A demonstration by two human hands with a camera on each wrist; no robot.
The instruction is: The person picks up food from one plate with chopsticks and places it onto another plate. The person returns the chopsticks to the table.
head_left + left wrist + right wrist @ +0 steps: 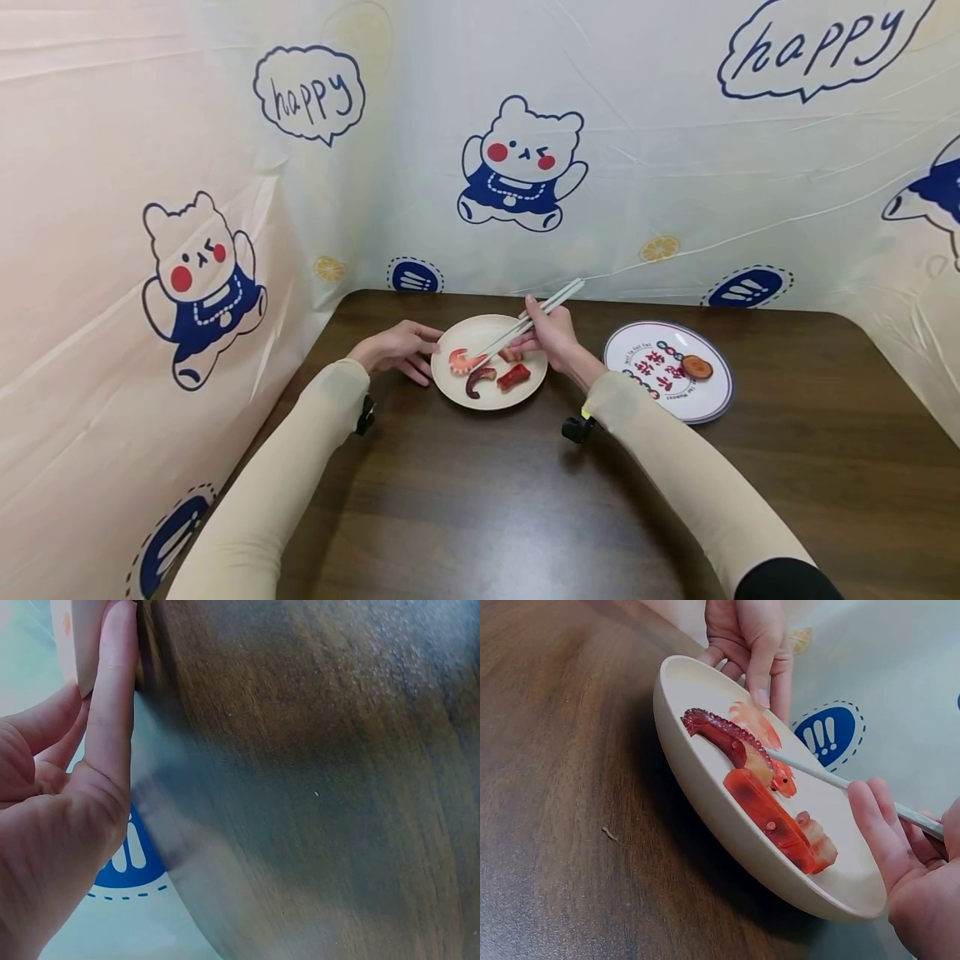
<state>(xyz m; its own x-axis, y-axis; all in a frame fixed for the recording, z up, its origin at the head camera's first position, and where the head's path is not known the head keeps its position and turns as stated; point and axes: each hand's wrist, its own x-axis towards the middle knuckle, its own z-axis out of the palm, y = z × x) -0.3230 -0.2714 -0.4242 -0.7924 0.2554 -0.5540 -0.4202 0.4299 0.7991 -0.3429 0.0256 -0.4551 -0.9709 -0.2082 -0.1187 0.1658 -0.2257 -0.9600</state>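
A cream plate [487,402] rests on the table with toy-like food pieces on it. My left hand [397,347] pinches the plate's left rim, thumb over the edge; the left wrist view shows fingers along its side [111,697]. White chopsticks [558,297] are gripped in my right hand [553,335], slanting down to the left. Their tips reach the pink shrimp [463,362]. Beside the shrimp lie a dark octopus tentacle [718,736], a glossy red meat-like piece [769,817] and a paler brownish piece [821,851].
To the right of my right hand lies a white oval plate [701,406] with red lettering and a blue rim. A round brown slice [697,367] sits on it. The brown wooden table [480,500] meets a printed cloth backdrop [420,167] behind and at the sides.
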